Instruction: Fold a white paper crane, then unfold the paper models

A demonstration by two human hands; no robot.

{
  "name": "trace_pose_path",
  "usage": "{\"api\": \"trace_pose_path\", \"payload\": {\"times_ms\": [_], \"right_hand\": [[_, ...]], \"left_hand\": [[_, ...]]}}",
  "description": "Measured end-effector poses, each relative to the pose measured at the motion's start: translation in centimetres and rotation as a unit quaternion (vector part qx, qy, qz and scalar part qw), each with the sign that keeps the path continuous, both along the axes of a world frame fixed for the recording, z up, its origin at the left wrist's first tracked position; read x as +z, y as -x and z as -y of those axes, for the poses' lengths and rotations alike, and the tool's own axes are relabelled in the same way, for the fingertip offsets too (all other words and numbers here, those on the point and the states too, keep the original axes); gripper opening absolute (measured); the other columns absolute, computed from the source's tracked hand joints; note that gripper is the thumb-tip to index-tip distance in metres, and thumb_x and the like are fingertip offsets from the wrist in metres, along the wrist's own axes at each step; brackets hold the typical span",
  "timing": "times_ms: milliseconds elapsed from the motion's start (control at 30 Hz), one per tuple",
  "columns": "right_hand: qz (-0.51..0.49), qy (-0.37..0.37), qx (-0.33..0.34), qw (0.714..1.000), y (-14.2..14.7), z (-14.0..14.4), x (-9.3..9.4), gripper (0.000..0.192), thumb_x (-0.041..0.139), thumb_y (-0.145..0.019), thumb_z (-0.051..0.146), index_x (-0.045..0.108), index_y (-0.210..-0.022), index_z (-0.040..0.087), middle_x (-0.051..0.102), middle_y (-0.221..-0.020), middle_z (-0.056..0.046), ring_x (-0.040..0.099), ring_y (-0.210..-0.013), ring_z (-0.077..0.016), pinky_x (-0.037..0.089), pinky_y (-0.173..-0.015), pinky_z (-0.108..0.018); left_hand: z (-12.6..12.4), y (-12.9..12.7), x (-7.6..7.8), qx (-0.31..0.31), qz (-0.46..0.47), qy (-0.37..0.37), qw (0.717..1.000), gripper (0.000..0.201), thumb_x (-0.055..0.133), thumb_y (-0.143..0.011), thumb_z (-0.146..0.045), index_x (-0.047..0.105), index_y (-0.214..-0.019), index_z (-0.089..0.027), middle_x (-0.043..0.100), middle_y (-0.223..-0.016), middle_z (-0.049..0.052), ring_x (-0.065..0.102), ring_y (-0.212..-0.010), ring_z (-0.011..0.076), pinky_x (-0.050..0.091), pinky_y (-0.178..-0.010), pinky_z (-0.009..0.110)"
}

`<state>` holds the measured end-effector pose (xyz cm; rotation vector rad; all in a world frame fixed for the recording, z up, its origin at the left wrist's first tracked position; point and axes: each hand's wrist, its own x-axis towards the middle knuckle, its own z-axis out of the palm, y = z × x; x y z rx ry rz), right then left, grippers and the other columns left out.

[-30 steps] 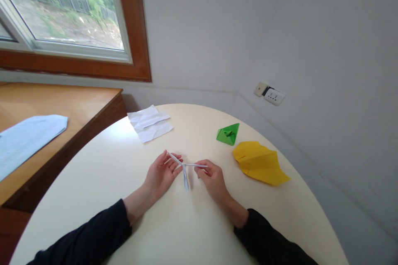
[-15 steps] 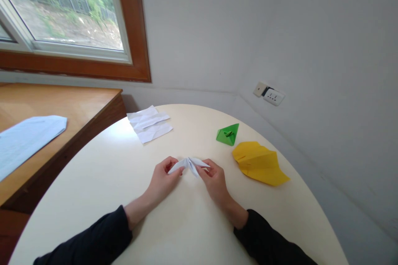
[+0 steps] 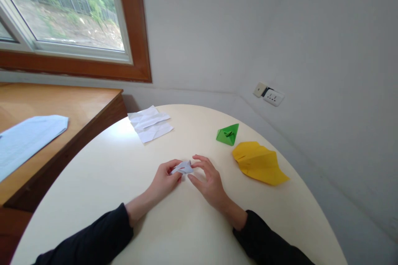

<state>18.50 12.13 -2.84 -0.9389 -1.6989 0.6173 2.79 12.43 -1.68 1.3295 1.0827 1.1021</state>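
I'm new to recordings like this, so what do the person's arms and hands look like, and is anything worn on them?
Both arms wear long dark sleeves, black or very dark navy, ending at the wrists. The left hand and right hand are bare: no gloves, and no rings, watch or markings that I can make out.

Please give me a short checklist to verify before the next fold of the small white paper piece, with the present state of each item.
1. Left hand grips the small white paper piece: ok.
2. Right hand touches the same piece with its fingertips: ok.
3. Piece is low over the round table; whether it rests on it: cannot tell.
4. Green folded paper and yellow paper plane lie apart from the hands: ok.
5. Creased white sheet lies away from the hands: ok.
6. Edges of the piece aligned: cannot tell, too small.
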Motion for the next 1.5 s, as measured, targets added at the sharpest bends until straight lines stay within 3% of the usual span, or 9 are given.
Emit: {"api": "trace_pose_path", "payload": {"times_ms": [100, 300, 500, 767, 1000, 1167, 1367, 1500], "right_hand": [[-0.014, 0.037, 0.025, 0.999, 0.0, 0.0, -0.3, 0.017, 0.064, -0.073, 0.018, 0.061, -0.089, 0.022, 0.062, -0.113, -0.007, 0.055, -0.110, -0.0209, 0.040, -0.098, -0.039], [-0.049, 0.083, 0.035, 0.995, 0.1, -0.1, -0.9, 0.012, 0.066, -0.073, 0.022, 0.063, -0.084, 0.021, 0.067, -0.098, -0.005, 0.062, -0.094, -0.0196, 0.047, -0.088, -0.036], [-0.088, 0.124, 0.036, 0.988, 0.1, -0.2, -0.7, 0.006, 0.065, -0.073, 0.024, 0.063, -0.078, 0.020, 0.066, -0.082, -0.003, 0.061, -0.080, -0.0170, 0.049, -0.075, -0.030], [-0.146, 0.143, 0.001, 0.979, 0.3, -0.3, -0.6, 0.009, 0.066, -0.070, 0.024, 0.058, -0.071, 0.019, 0.062, -0.068, 0.000, 0.057, -0.065, -0.0132, 0.048, -0.066, -0.026], [-0.090, 0.109, -0.011, 0.990, 0.3, -0.1, -0.6, 0.004, 0.062, -0.072, 0.023, 0.060, -0.071, 0.019, 0.062, -0.069, -0.001, 0.058, -0.066, -0.0143, 0.048, -0.065, -0.027], [-0.050, 0.061, -0.017, 0.997, 0.2, -0.1, -0.4, 0.002, 0.061, -0.074, 0.021, 0.060, -0.073, 0.020, 0.061, -0.072, -0.001, 0.058, -0.069, -0.0152, 0.048, -0.065, -0.028], [-0.018, -0.010, -0.040, 0.999, 0.1, 0.0, 0.0, 0.004, 0.064, -0.073, 0.020, 0.061, -0.070, 0.021, 0.061, -0.093, -0.006, 0.059, -0.092, -0.0196, 0.046, -0.084, -0.035], [-0.024, -0.008, -0.018, 1.000, 0.1, 0.2, 0.3, 0.004, 0.064, -0.075, 0.020, 0.063, -0.071, 0.022, 0.066, -0.092, -0.005, 0.061, -0.091, -0.0194, 0.047, -0.085, -0.034]], "left_hand": [[0.1, 0.0, 0.3, -0.003, -0.009, 0.022, 1.000, 0.018, 0.056, -0.064, -0.029, 0.063, -0.071, -0.013, 0.051, -0.051, -0.004, 0.039, -0.047, 0.0093, 0.028, -0.047, 0.021], [0.0, 0.2, 0.2, -0.006, 0.001, 0.021, 1.000, 0.015, 0.058, -0.066, -0.027, 0.063, -0.066, -0.013, 0.051, -0.052, -0.003, 0.041, -0.049, 0.0087, 0.029, -0.048, 0.021], [-0.2, 0.5, -0.2, 0.020, 0.112, 0.066, 0.991, 0.021, 0.067, -0.065, -0.031, 0.060, -0.074, -0.013, 0.058, -0.057, -0.001, 0.050, -0.049, 0.0088, 0.037, -0.052, 0.021], [-0.2, 0.3, 0.4, 0.051, 0.229, 0.106, 0.966, 0.045, 0.076, -0.059, -0.031, 0.054, -0.096, -0.017, 0.063, -0.064, -0.002, 0.059, -0.058, 0.0107, 0.046, -0.062, 0.022], [-0.2, 0.1, 0.1, 0.050, 0.150, 0.096, 0.983, 0.028, 0.073, -0.058, -0.029, 0.057, -0.075, -0.015, 0.059, -0.060, -0.003, 0.052, -0.051, 0.0074, 0.039, -0.054, 0.019], [-0.1, 0.1, 0.1, 0.029, 0.075, 0.076, 0.994, 0.022, 0.068, -0.062, -0.032, 0.059, -0.072, -0.015, 0.053, -0.053, -0.004, 0.046, -0.047, 0.0076, 0.031, -0.048, 0.019], [-0.2, 0.1, 0.0, 0.017, 0.043, 0.080, 0.996, 0.021, 0.065, -0.062, -0.033, 0.058, -0.071, -0.015, 0.051, -0.049, -0.005, 0.042, -0.045, 0.0082, 0.027, -0.046, 0.019], [-0.2, 0.2, -0.1, 0.006, 0.025, 0.065, 0.998, 0.019, 0.064, -0.063, -0.031, 0.059, -0.071, -0.015, 0.052, -0.051, -0.004, 0.041, -0.044, 0.0080, 0.027, -0.046, 0.020]]}}
